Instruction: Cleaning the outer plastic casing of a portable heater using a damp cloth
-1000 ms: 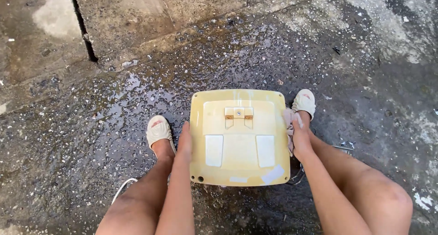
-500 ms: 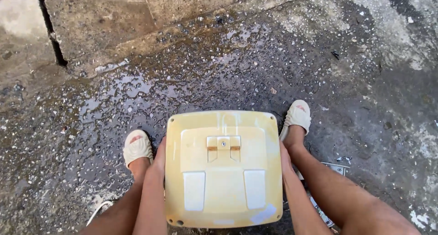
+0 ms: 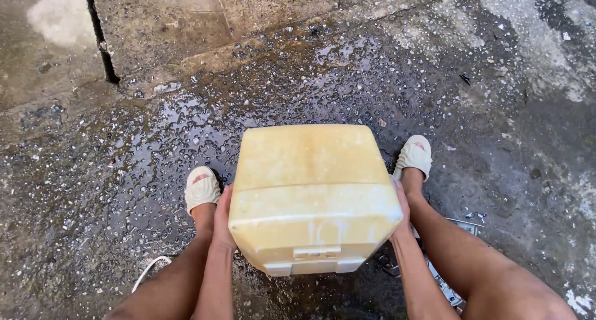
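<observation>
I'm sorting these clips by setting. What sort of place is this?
Probably an outdoor yard or washing spot: rough wet concrete ground with puddles, a raised slab edge, and both hands gripping a wet yellowed plastic box.

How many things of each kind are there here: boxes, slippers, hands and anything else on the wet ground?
Yellowish plastic box: 1, held at its sides by both hands
Cream-white slippers: 2, left slipper and right slipper
Bare hands: 2, left hand and right hand
White cord on the wet concrete ground: 1
Total: 6
</observation>
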